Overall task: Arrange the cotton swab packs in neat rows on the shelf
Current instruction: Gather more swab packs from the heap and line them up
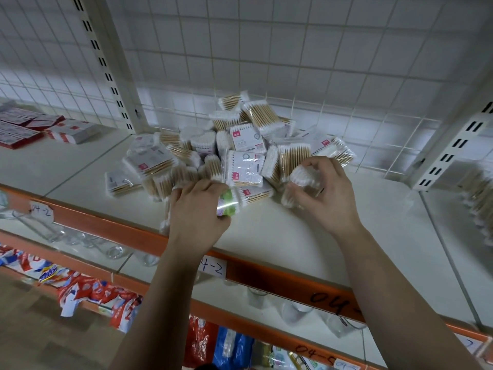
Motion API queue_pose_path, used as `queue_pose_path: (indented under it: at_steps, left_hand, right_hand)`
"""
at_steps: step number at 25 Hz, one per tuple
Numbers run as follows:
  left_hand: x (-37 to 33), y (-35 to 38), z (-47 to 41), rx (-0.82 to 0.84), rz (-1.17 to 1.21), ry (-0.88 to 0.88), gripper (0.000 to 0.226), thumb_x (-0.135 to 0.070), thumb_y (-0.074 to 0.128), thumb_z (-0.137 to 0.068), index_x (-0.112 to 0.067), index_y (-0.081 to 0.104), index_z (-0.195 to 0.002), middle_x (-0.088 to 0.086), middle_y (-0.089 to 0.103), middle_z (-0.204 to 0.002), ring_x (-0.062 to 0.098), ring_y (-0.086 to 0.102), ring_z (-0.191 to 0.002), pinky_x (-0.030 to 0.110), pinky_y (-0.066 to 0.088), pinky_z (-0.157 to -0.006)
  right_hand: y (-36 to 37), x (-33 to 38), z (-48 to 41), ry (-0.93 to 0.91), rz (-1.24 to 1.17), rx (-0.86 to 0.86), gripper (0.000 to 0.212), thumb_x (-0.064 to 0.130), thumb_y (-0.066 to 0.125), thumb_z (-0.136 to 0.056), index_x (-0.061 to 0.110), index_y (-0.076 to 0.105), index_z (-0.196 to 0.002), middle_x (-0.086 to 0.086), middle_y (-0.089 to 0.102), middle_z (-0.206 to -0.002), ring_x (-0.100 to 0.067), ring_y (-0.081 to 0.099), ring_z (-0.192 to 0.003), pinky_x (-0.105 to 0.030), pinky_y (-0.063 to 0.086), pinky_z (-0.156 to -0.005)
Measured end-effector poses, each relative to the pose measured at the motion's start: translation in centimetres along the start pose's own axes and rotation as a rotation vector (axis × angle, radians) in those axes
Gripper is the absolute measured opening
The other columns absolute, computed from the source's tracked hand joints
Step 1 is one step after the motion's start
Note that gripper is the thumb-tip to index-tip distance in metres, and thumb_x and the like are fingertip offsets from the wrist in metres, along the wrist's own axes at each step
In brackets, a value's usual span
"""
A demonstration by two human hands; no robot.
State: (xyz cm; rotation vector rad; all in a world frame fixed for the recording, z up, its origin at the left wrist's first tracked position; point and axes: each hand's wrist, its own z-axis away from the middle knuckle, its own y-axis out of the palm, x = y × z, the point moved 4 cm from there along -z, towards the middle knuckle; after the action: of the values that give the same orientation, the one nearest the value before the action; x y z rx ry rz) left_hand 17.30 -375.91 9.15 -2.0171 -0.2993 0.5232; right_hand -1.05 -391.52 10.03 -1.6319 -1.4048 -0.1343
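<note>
The cotton swab packs (241, 145) lie in a loose, jumbled pile on the white shelf (293, 236), toward its back, against the wire grid panel (293, 62) — some flat, some tilted on others, none in rows. The person's left hand (197, 209) is at the pile's front edge, seen from the back, its fingers curled down over a green-labelled pack (226, 202) that shows beside the thumb. The right hand (326, 194) is just right of it, fingers and thumb bent round a clear pack (302, 178) of white-tipped swabs held at the pile's front right corner. The two hands are near each other but apart. The shelf's orange front edge (266, 273) carries a paper label (213, 268) marked "04-2". In the bay to the left lie red and white boxes (40, 129). The shelf below holds glass cups (114, 252), and lower still hang colourful packets (88, 287) — blurred.
</note>
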Motion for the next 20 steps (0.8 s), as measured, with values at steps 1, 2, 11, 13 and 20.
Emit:
queue_pose_path:
  at_steps: [1,2,11,13,20]
  left_hand:
    - [0.0,-0.2,0.1,-0.022,0.062,0.011,0.051,-0.031,0.074,-0.057,-0.026,0.065,-0.107,-0.004,0.065,-0.101,0.025,0.06,-0.093,0.042,0.045,-0.087]
    - [-0.2,-0.5,0.1,-0.043,0.124,0.026,0.051,-0.036,0.071,-0.057,-0.027,0.064,-0.107,-0.005,0.064,-0.101,0.023,0.06,-0.093,0.041,0.046,-0.086]
    - [-3.4,-1.8,-1.1,0.045,0.53,0.112,0.056,-0.048,0.077,-0.067,-0.035,0.051,-0.115,-0.013,0.063,-0.102,0.011,0.06,-0.093,0.026,0.051,-0.074]
    - [-4.7,-0.9,-1.9,0.089,0.635,0.137,0.055,-0.052,0.075,-0.07,-0.04,0.05,-0.117,-0.013,0.059,-0.11,0.009,0.059,-0.097,0.033,0.052,-0.08]
    - [-13.1,0.4,-2.7,0.159,0.776,0.296,0.034,-0.03,0.065,-0.087,-0.032,0.057,-0.12,-0.012,0.05,-0.116,-0.014,0.045,-0.104,0.0,0.031,-0.082]
  right_hand:
    - [-0.2,0.1,0.0,0.003,-0.008,-0.009,0.049,0.051,0.064,-0.071,0.02,0.056,-0.109,0.005,0.053,-0.106,-0.006,0.051,-0.094,-0.008,0.035,-0.075]
    - [-0.5,0.1,-0.1,0.002,-0.013,-0.015,0.049,0.05,0.065,-0.07,0.02,0.056,-0.108,0.005,0.053,-0.106,-0.004,0.049,-0.092,-0.004,0.033,-0.075]
    - [-4.4,0.1,0.0,0.088,-0.018,0.096,0.057,0.044,0.085,-0.062,0.026,0.063,-0.112,0.001,0.054,-0.109,0.007,0.048,-0.095,-0.003,0.034,-0.081]
    - [-6.2,-0.1,0.4,0.119,-0.001,0.088,0.056,0.038,0.085,-0.063,0.021,0.065,-0.113,0.003,0.055,-0.111,0.009,0.048,-0.098,-0.001,0.033,-0.082]
    - [-14.3,-1.3,3.1,0.177,0.03,-0.013,0.047,0.037,0.08,-0.071,0.033,0.062,-0.114,0.013,0.058,-0.111,-0.001,0.059,-0.085,-0.032,0.054,-0.075]
